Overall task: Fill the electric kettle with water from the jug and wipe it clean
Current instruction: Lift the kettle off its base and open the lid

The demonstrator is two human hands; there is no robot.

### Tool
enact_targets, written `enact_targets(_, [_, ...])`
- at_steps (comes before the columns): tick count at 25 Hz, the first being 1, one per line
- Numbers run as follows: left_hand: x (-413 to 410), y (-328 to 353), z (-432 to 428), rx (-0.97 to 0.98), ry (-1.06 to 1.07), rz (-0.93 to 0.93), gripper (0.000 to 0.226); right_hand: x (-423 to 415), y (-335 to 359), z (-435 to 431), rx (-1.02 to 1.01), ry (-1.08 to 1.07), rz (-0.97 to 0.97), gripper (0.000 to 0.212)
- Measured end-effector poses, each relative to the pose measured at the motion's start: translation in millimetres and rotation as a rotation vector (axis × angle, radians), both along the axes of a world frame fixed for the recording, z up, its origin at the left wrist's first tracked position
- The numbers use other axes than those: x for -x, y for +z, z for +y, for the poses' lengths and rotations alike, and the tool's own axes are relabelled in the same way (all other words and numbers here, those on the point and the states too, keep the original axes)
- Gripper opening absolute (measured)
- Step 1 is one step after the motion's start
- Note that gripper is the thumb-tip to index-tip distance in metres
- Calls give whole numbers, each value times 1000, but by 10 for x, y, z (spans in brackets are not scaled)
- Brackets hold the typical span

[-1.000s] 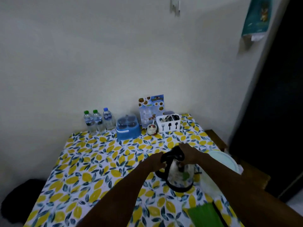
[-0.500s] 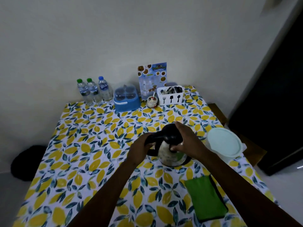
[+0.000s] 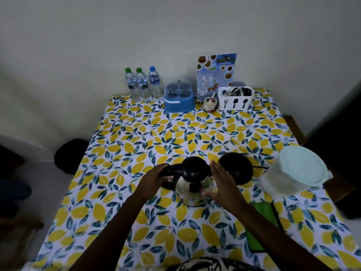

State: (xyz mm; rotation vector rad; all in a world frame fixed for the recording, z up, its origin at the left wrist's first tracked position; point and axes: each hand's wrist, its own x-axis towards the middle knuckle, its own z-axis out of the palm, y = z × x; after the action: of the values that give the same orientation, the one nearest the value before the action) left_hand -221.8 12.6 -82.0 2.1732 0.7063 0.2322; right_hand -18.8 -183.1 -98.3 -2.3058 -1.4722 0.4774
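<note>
The steel electric kettle [image 3: 192, 189] with a black lid and handle stands on the lemon-print tablecloth, off its round black base [image 3: 237, 169], which lies just to its right. My left hand [image 3: 154, 179] is shut on the kettle's black handle. My right hand [image 3: 220, 182] rests flat against the kettle's right side, fingers straight. The clear water jug [image 3: 281, 184] with a pale green lid stands to the right. A green cloth [image 3: 261, 229] lies near the front right, partly under my right forearm.
Along the back edge stand three water bottles [image 3: 143, 85], a blue lidded box [image 3: 179, 98], a small jar [image 3: 210, 104], a menu card [image 3: 215, 73] and a white cutlery holder [image 3: 235, 98]. A wooden chair [image 3: 295, 128] sits past the table's right edge.
The kettle has come off its black base and now stands left of it. My right hand left the lid and lies against the kettle's side. The view tilted down.
</note>
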Motion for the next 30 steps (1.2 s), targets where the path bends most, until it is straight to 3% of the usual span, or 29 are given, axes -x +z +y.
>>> enact_targets(3, [-30,55,-58,67,11,-2,78,27,-92,-24,-10,-6,-69,103])
enact_targets(5, [-172,109,-160,78,36,83,68,42,-105,-28,-18,-19,-110,101])
enact_targets(7, [-380,171,-350,-94,68,152,65,54,-109,-35,-24,-31,-105,98])
enact_targets(11, [-676,197,-656,-403,203,201,82,80,-137,-43,-58,-51,-81,93])
enact_targets(15, [-724,210,-681,-455,251,129,65,81,-174,-34,-89,-71,-56,95])
enact_targets(17, [-694,312,-675,-285,295,-57,51,78,-196,-42,-108,-73,-52,94])
enact_targets(20, [-501,391,-601,230,448,-345,35,75,-202,-41,-103,-77,-65,95])
enact_targets(22, [-335,423,-590,481,566,-454,38,70,-205,-50,-94,-72,-110,95])
enact_targets(24, [-214,486,-611,568,695,-497,48,50,-206,-84,-87,-55,-131,93])
enact_targets(25, [-179,525,-628,511,744,-496,51,41,-203,-114,-87,-50,-124,93])
enact_targets(27, [-161,580,-649,160,768,-405,47,23,-178,-209,-108,-60,-126,92])
enact_targets(29, [-225,571,-662,-289,630,-328,47,-10,-103,-352,-161,-98,-123,91])
enact_targets(30, [-315,564,-708,-381,524,-315,47,-47,-55,-440,-195,-127,-114,88])
